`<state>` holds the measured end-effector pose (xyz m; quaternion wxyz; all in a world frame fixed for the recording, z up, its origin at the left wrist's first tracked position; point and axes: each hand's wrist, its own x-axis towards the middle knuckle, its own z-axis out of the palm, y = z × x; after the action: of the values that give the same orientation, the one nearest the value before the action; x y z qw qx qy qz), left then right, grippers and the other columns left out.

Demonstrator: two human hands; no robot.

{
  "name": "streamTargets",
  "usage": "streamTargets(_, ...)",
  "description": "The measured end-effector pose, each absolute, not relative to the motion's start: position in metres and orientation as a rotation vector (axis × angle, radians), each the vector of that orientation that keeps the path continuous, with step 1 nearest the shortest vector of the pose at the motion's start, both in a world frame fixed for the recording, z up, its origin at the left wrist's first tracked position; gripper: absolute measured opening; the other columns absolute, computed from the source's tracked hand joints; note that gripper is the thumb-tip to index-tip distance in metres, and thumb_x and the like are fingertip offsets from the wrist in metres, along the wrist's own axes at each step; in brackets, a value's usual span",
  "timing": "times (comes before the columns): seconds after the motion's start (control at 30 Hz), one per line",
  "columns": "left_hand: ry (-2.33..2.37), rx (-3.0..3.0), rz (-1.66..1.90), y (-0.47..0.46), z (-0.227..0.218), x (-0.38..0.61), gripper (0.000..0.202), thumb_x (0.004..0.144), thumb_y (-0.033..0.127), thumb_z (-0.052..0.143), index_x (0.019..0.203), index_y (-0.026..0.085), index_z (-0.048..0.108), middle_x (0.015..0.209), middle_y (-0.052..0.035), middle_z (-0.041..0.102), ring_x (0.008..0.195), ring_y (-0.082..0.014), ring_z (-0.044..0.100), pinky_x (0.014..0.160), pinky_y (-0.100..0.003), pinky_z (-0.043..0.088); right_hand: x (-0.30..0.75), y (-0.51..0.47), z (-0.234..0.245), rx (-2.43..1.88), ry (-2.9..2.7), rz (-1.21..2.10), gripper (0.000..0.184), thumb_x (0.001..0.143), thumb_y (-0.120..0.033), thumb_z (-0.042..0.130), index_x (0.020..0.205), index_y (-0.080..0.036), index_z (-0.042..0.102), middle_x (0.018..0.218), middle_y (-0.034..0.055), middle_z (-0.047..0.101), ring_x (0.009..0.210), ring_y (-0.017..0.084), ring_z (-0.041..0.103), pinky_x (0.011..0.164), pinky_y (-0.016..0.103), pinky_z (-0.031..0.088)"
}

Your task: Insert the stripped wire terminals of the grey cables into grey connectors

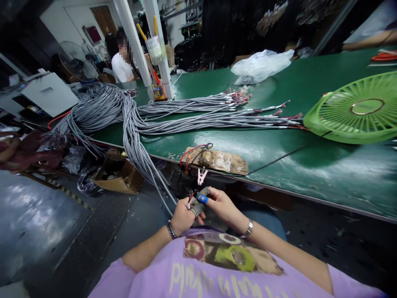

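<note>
My left hand (183,215) is closed round the end of a grey cable (169,198), with thin dark and red wires (190,199) showing above its thumb. Close against it, my right hand (221,205) has its fingers pinched together at those wires; what lies between the fingertips is too small to make out. Tape wraps several fingertips, blue on the right thumb. Just beyond the hands, a pale pink clip (202,176) hangs at the table edge beside a wooden block (221,160) with wires and tape on it.
A thick bundle of grey cables (102,103) drapes over the green table (273,153), stripped ends pointing right. A green fan (356,107) stands at right, a plastic bag (262,66) behind. A cardboard box (119,176) sits below the edge. A person (122,66) sits farther back.
</note>
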<state>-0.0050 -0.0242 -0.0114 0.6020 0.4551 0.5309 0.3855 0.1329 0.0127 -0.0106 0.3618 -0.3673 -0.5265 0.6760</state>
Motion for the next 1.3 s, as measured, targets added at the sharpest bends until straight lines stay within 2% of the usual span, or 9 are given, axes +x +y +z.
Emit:
streamTargets(0.27, 1.249, 0.917, 1.053, -0.023, -0.015, -0.006, 0.03, 0.073, 0.043, 0.062, 0.065, 0.015, 0.055, 0.052, -0.0017, 0.062, 0.035, -0.0096, 0.053, 0.033, -0.019, 0.023, 0.135, 0.02, -0.015, -1.129, -1.237, 1.55, 0.028, 0.071, -0.044, 0.064, 0.071, -0.018, 0.055, 0.064, -0.0013, 0.055, 0.059, 0.011, 0.045, 0.057, 0.025, 0.037)
streamTargets(0.4, 1.246, 0.872, 1.087, -0.023, -0.015, -0.006, 0.031, 0.073, 0.043, 0.063, 0.063, 0.014, 0.054, 0.051, -0.0014, 0.061, 0.034, -0.0087, 0.053, 0.033, -0.018, 0.021, 0.137, 0.02, -0.015, -1.124, -1.09, 1.714, 0.031, 0.071, -0.047, 0.063, 0.07, -0.018, 0.054, 0.058, -0.004, 0.048, 0.054, 0.009, 0.039, 0.053, 0.024, 0.033)
streamTargets(0.53, 1.241, 0.87, 1.118, -0.024, -0.016, -0.006, 0.033, 0.074, 0.044, 0.062, 0.062, 0.015, 0.053, 0.051, -0.0008, 0.061, 0.034, -0.008, 0.052, 0.033, -0.018, 0.022, 0.14, 0.016, -0.015, -1.057, -1.104, 1.86, 0.033, 0.07, -0.049, 0.064, 0.077, -0.017, 0.057, 0.062, -0.0035, 0.049, 0.056, 0.009, 0.04, 0.054, 0.024, 0.033)
streamTargets(0.63, 1.249, 0.887, 1.116, -0.024, -0.017, -0.005, 0.034, 0.074, 0.045, 0.061, 0.062, 0.015, 0.053, 0.052, -0.0012, 0.061, 0.034, -0.0078, 0.052, 0.033, -0.018, 0.023, 0.14, 0.015, -0.015, -1.033, -1.198, 1.79, 0.032, 0.067, -0.045, 0.069, 0.074, -0.017, 0.057, 0.065, -0.003, 0.052, 0.057, 0.009, 0.041, 0.055, 0.024, 0.033)
streamTargets(0.73, 1.279, 0.923, 1.086, -0.024, -0.015, -0.005, 0.035, 0.073, 0.048, 0.062, 0.063, 0.015, 0.054, 0.052, -0.0016, 0.062, 0.035, -0.0078, 0.052, 0.033, -0.018, 0.024, 0.138, 0.013, -0.014, -1.019, -1.264, 1.707, 0.03, 0.069, -0.044, 0.068, 0.069, -0.017, 0.055, 0.062, -0.0031, 0.052, 0.056, 0.01, 0.043, 0.057, 0.025, 0.034)
streamTargets(0.93, 1.253, 1.065, 0.959, -0.025, -0.013, -0.007, 0.037, 0.073, 0.048, 0.062, 0.059, 0.015, 0.054, 0.042, 0.0005, 0.056, 0.033, -0.0074, 0.047, 0.036, -0.018, 0.027, 0.131, 0.012, -0.01, -0.941, -1.286, 1.789, 0.028, 0.076, -0.045, 0.06, 0.073, -0.019, 0.051, 0.051, -0.0039, 0.054, 0.048, 0.011, 0.046, 0.053, 0.026, 0.035)
streamTargets(1.1, 1.25, 0.89, 1.162, -0.024, -0.019, -0.007, 0.033, 0.074, 0.045, 0.061, 0.064, 0.015, 0.054, 0.05, -0.0001, 0.06, 0.034, -0.0072, 0.051, 0.033, -0.017, 0.023, 0.131, 0.015, -0.011, -1.048, -1.31, 1.637, 0.032, 0.072, -0.047, 0.063, 0.068, -0.017, 0.054, 0.059, -0.0028, 0.052, 0.054, 0.01, 0.042, 0.054, 0.024, 0.034)
streamTargets(1.3, 1.232, 0.757, 1.249, -0.022, -0.018, -0.008, 0.033, 0.072, 0.046, 0.063, 0.069, 0.015, 0.053, 0.051, 0.0004, 0.061, 0.033, -0.008, 0.051, 0.031, -0.017, 0.02, 0.134, 0.015, -0.015, -0.983, -1.311, 1.709, 0.031, 0.071, -0.045, 0.065, 0.066, -0.016, 0.055, 0.06, -0.0023, 0.051, 0.057, 0.01, 0.041, 0.056, 0.025, 0.034)
